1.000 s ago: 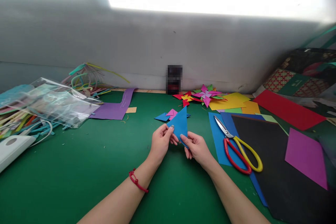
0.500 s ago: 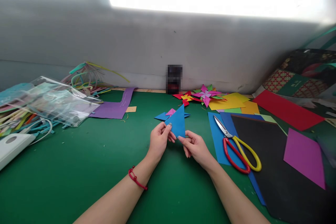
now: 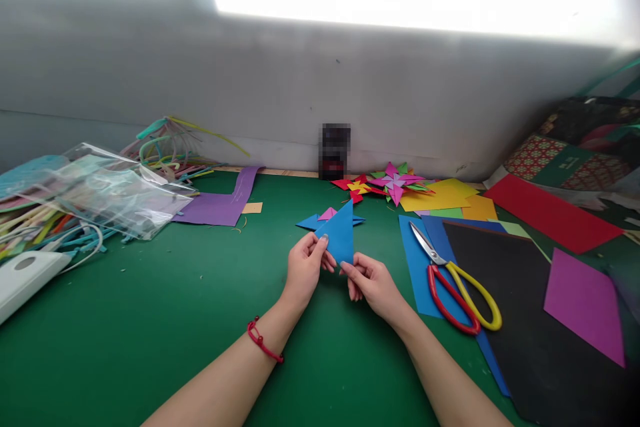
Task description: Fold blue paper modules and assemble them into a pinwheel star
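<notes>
A blue paper triangle [image 3: 341, 235] is held up above the green table [image 3: 200, 320], one point upward. My left hand [image 3: 307, 263] grips its left edge, thumb in front and fingers behind. At its lower right corner, the thumb and forefinger of my right hand [image 3: 369, 280] pinch the paper. Just behind the triangle lies a folded blue and pink paper piece [image 3: 313, 221], partly hidden by it.
Scissors [image 3: 440, 260] with red and yellow handles rest on blue and black sheets [image 3: 510, 307] at right. Folded paper stars [image 3: 395, 181] lie at the back near yellow sheets [image 3: 440, 195]. To the left are purple paper [image 3: 215, 209], a clear plastic bag [image 3: 130, 197] and a white device [image 3: 30, 277].
The view has shifted slightly, so everything sits a little further right. Both hands keep their hold on the blue paper triangle, with hardly any movement.
</notes>
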Available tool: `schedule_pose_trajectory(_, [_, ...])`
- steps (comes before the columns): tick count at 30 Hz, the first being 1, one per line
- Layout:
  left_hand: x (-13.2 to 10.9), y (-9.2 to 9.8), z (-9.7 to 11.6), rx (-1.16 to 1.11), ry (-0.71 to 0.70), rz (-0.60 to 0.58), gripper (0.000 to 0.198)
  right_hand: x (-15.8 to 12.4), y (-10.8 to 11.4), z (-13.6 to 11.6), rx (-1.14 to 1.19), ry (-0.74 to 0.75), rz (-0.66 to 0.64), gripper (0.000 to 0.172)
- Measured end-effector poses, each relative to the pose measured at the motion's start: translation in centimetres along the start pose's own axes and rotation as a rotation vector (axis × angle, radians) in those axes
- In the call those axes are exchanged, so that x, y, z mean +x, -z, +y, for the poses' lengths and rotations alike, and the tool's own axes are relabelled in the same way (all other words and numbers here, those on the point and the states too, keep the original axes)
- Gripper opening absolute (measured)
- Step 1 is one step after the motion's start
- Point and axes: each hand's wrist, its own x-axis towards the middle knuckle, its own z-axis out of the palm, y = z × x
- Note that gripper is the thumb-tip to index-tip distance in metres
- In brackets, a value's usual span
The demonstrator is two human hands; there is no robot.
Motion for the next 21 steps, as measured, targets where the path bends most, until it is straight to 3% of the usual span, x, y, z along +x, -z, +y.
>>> schedule_pose_trajectory(4, [-0.12, -0.05, 0.19, -0.001, 0.004, -0.006, 0.028, 0.10, -0.05, 0.29, -0.059, 0.026, 0.056, 0.030])
schedule_pose_trajectory(15, [-0.47, -0.51, -0.03, 0.043, 0.011, -0.027, 0.026, -0.24, -0.04, -0.16, -0.022, -0.007, -0.002, 0.026])
schedule_pose_trajectory(21, [-0.45, -0.29, -0.17, 0.055, 0.059, -0.158, 0.029, -0.33, 0.12, -0.40, 0.020, 0.000, 0.035, 0.040])
